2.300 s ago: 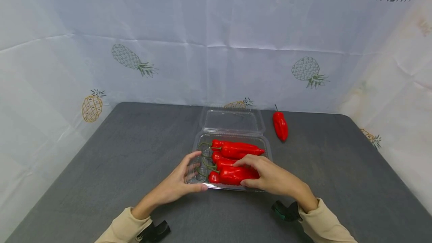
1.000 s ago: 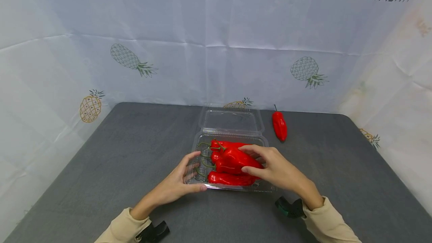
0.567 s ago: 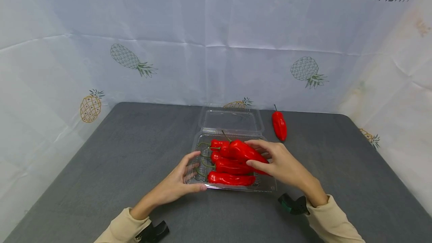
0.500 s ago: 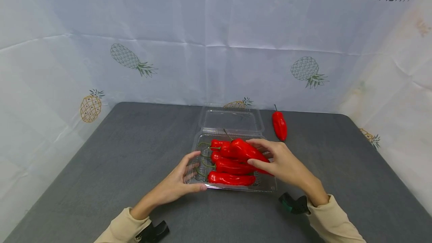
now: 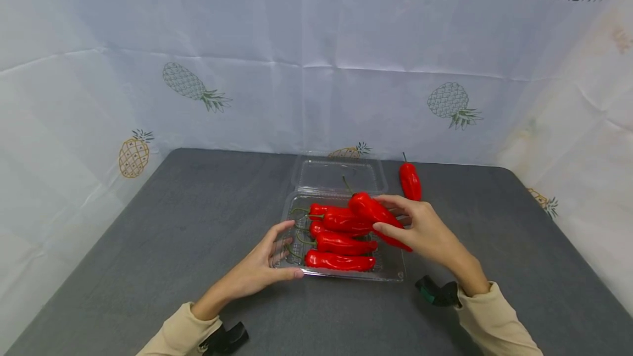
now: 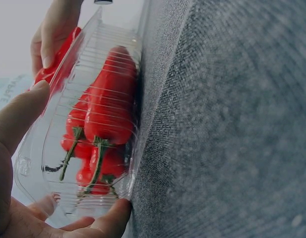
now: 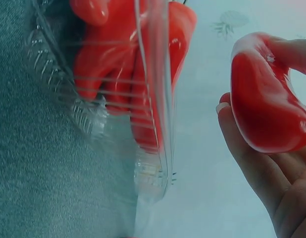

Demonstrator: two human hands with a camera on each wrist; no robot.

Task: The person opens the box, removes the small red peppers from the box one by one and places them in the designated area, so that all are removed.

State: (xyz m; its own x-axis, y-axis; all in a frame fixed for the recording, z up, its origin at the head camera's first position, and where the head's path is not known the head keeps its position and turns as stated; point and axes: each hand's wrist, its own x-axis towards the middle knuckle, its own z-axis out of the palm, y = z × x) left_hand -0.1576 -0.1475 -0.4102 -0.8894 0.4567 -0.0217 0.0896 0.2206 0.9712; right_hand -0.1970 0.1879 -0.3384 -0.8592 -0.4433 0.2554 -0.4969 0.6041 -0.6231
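Red peppers with green stems lie side by side in a clear plastic clamshell container [image 5: 393,268]; the nearest pepper [image 5: 340,261] runs along its front. My right hand [image 5: 420,229] grips another red pepper [image 5: 368,207] between thumb and fingers, tilted, stem up and left, over the container's right side. The right wrist view shows this held pepper [image 7: 262,99] apart from the container wall [image 7: 153,99]. At the container's front left corner, my left hand [image 5: 259,268] steadies it, thumb at the front and fingers round the left end. In the left wrist view, the left thumb [image 6: 24,116] is at the rim.
A lone red pepper [image 5: 410,181] lies on the grey table [image 5: 207,207] at the back right. The container's clear lid [image 5: 341,174] lies folded back toward the pineapple-print cloth [image 5: 306,103] behind the table.
The right hand has picked a pepper up from the front of the container and carried it up and rightward, turning its stem upward. The left hand has stayed put.
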